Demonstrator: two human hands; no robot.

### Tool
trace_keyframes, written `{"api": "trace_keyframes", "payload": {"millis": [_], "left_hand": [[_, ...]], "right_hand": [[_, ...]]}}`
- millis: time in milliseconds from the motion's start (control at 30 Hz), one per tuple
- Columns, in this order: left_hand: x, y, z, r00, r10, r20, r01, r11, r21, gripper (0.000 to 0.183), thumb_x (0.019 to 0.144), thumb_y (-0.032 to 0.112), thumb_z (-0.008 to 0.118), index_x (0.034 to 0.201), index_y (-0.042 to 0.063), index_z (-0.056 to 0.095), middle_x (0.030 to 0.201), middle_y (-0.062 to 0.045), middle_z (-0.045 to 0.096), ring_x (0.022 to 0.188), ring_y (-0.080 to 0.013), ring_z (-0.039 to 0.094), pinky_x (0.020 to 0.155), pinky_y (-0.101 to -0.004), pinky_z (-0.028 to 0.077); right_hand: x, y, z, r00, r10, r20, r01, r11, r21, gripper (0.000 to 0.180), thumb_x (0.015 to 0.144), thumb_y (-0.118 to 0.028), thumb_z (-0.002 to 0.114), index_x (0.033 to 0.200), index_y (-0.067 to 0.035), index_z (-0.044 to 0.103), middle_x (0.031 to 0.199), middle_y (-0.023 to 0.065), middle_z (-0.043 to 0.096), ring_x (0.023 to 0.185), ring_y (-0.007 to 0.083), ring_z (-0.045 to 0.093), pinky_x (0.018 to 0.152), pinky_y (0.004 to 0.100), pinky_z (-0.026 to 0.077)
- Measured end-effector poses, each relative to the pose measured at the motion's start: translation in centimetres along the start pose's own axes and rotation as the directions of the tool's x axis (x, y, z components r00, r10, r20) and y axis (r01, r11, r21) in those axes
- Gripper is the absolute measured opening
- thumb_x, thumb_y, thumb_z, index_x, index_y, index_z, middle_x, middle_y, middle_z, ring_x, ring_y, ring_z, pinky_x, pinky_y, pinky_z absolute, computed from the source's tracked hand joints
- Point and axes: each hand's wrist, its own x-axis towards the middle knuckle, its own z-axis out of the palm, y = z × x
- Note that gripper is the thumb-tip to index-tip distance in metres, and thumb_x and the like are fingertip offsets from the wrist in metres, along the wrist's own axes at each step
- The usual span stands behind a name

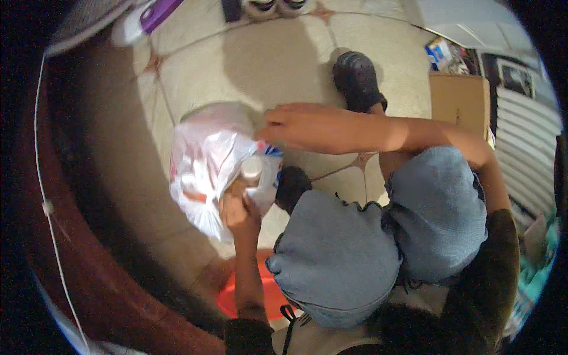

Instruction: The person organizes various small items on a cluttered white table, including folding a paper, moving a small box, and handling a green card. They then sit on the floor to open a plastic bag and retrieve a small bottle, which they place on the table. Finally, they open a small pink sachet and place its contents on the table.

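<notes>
On the tiled floor in front of me stands a white plastic bag [208,155], bulging with contents. Its mouth gapes on the right side, where a container with a round white lid [251,168] shows inside. My left hand [239,211] grips the bunched plastic at the near rim, and its fingertips are partly hidden. At the far right edge of the bag is my right hand [282,122], back turned up. Its fingers are bent towards the plastic, but whether they hold any of it is hidden. Something orange shows dimly through the film at the left.
A red plastic basin [226,295] sits below my left forearm. Dark reddish furniture [111,284] curves along the left. A cardboard box [459,102] stands at the right, beside a white ribbed panel [526,146]. At the top are a pair of shoes [275,6] and a purple object [159,15].
</notes>
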Motion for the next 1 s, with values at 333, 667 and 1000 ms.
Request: {"api": "trace_keyframes", "payload": {"millis": [333, 667, 1000], "left_hand": [[0.0, -0.9, 0.6, 0.843, -0.406, 0.353, 0.373, 0.914, 0.160, 0.017, 0.085, 0.011, 0.045, 0.094, -0.001, 0.053, 0.089, -0.017, 0.053, 0.085, -0.0321, 0.051, 0.076, -0.0389, 0.039], [0.5, -0.3, 1.6, 0.987, -0.066, 0.143, 0.014, 0.941, 0.337, 0.018, 0.085, 0.012, 0.045, 0.096, -0.001, 0.052, 0.092, -0.017, 0.051, 0.088, -0.0321, 0.049, 0.078, -0.0391, 0.038], [0.0, -0.7, 1.2, 0.997, -0.013, 0.077, -0.023, 0.894, 0.448, 0.020, 0.085, 0.012, 0.045, 0.099, -0.001, 0.050, 0.095, -0.018, 0.049, 0.090, -0.0321, 0.048, 0.080, -0.0393, 0.037]], "right_hand": [[-14.6, 0.2, 2.0, 0.910, 0.245, 0.334, -0.372, 0.838, 0.398, 0.014, 0.071, -0.002, 0.053, 0.083, -0.003, 0.048, 0.074, 0.0177, 0.050, 0.075, 0.0356, 0.051, 0.063, 0.0424, 0.038], [-26.1, 6.3, 16.0, 0.356, 0.881, -0.312, -0.457, 0.455, 0.764, 0.025, 0.075, -0.006, 0.053, 0.100, -0.008, 0.053, 0.072, 0.0075, 0.050, 0.066, 0.0148, 0.047, 0.061, 0.0298, 0.039], [-44.7, 4.4, 27.6, -0.276, 0.860, -0.430, -0.836, 0.006, 0.549, 0.100, 0.052, -0.019, 0.082, 0.134, -0.022, 0.024, 0.139, 0.0178, 0.012, 0.126, 0.0409, 0.015, 0.102, 0.0477, 0.022]]}}
